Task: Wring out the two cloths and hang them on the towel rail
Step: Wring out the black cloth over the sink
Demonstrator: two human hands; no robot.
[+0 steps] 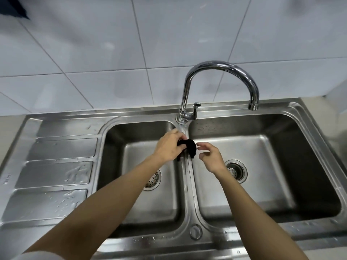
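A small black cloth (190, 147) is bunched up over the divider between the two sink basins. My left hand (168, 147) is closed around its left end, and a dark tail hangs below the hand. My right hand (211, 156) hovers just to the right of the cloth, fingers curled and apart, with a small gap to the fabric. A dark cloth (14, 7) shows partly at the top left corner against the tiled wall. No towel rail is in view.
A steel double sink (187, 203) fills the view, with a drain strainer in each basin. The curved chrome tap (221, 68) arches over the right basin, with no water running. A wet ribbed draining board (56, 171) lies on the left. White tiles cover the wall behind.
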